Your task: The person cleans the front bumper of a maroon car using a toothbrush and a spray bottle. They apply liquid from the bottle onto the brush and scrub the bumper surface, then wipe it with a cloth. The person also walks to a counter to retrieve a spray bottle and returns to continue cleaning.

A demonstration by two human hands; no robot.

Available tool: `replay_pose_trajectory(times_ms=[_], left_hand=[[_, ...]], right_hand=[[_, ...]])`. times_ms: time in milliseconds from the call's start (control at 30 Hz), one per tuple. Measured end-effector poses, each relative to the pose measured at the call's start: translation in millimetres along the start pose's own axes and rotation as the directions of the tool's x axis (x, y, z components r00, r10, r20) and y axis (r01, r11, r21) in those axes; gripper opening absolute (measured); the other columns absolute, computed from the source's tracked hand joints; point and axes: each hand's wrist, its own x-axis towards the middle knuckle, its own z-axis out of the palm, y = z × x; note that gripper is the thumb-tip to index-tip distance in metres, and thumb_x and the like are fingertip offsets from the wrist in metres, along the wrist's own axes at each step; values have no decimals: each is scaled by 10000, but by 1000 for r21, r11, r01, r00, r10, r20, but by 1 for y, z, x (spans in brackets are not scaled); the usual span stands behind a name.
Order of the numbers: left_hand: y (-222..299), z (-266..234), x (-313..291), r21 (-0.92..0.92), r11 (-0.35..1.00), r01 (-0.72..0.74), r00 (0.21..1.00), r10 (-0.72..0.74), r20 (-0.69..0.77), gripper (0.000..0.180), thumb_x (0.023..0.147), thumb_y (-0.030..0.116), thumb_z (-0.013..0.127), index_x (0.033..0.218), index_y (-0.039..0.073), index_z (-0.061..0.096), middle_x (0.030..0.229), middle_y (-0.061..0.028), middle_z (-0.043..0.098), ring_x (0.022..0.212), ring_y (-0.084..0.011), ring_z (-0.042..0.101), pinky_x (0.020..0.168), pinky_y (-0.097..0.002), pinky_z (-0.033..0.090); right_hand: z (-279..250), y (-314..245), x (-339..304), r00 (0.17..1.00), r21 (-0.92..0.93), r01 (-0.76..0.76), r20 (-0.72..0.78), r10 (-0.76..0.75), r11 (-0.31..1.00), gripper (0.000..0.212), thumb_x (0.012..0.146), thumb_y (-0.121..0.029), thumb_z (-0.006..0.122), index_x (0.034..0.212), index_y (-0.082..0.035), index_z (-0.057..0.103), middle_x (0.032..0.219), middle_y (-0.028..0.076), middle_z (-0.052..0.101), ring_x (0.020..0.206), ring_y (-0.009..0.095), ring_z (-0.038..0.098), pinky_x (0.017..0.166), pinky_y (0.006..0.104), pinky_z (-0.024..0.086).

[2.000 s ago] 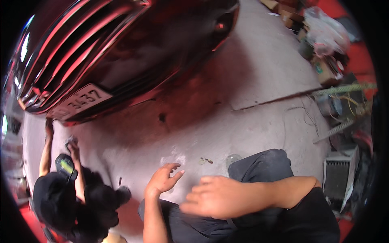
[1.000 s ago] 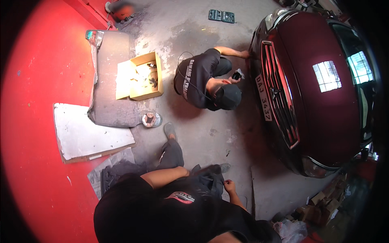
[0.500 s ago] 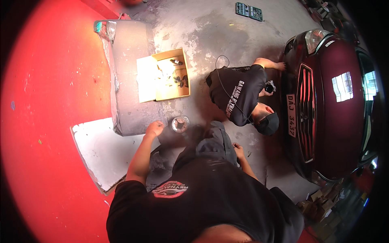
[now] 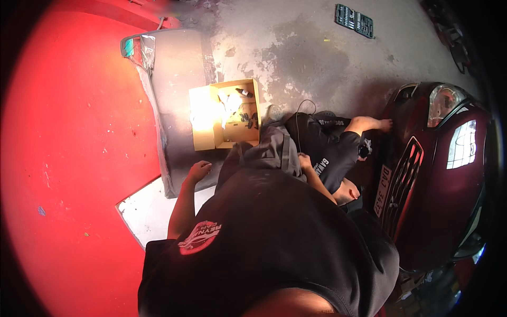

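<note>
My left hand (image 4: 200, 170) hangs beside my left leg, its fingers curled in with nothing visible between them. It is nearest to the open cardboard box (image 4: 202, 119), which holds several small dark parts (image 4: 248, 119) and a black bottle-like item (image 4: 244, 92). Close to my right thigh is my right hand (image 4: 304, 161), fingers bent; whatever they may hold is hidden. Just beyond it a co-worker (image 4: 338, 158) in a black shirt and cap crouches, one hand at the car's front, with a small dark round device (image 4: 364, 150) in front of the chest.
A dark red car (image 4: 433, 195) stands on the right. Under the box lies a long grey covered slab (image 4: 182, 68), with a white board (image 4: 148, 214) by its near end. A red wall (image 4: 79, 158) rises at left. An open tool case (image 4: 354, 21) lies far off.
The view has shifted as I stepped forward, nearer the box and the co-worker. My right hand has come up along my thigh. The round can on the floor is now out of sight.
</note>
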Motion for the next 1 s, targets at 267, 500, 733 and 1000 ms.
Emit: replay_pose_trajectory(times_ms=[267, 500, 733, 1000], left_hand=[[150, -191, 16, -19, 990, 143, 974, -144, -176, 317, 944, 251, 665, 1172, 33, 688, 1015, -40, 715, 867, -140, 671, 736, -290, 527], [476, -261, 287, 604, 750, -270, 666, 599, -446, 284, 1001, 320, 596, 1138, 89, 689, 943, -85, 728, 884, -152, 673, 834, -302, 517], [363, 20, 277, 650, 663, -371, 910, 119, 398, 339, 897, 315, 687, 1147, 88, 690, 1013, -104, 702, 921, -220, 677, 829, -348, 539], [196, -7, 288, 814, 566, -129, 948, -171, 269, 335, 896, 314, 659, 1101, 51, 683, 1003, -142, 716, 940, -296, 698, 849, -400, 548]], right_hand=[[35, -222, -25, 989, 191, 147, -63, -137, 971, 211, 990, -262, 578, 1088, -100, 670, 919, 39, 722, 829, 138, 676, 723, 278, 488], [7, -52, 17, 881, 302, -28, -443, 167, 953, 133, 971, -218, 626, 997, -96, 671, 839, 27, 714, 714, 95, 655, 607, 238, 473], [37, -66, 83, 916, 452, 50, -376, 139, 891, 127, 996, -184, 606, 1028, -83, 677, 850, 15, 702, 724, 90, 637, 646, 219, 473], [115, -96, 191, 977, 291, 133, -197, -77, 947, 151, 965, -39, 602, 1092, 3, 672, 902, 27, 703, 826, 82, 644, 777, 233, 510]])
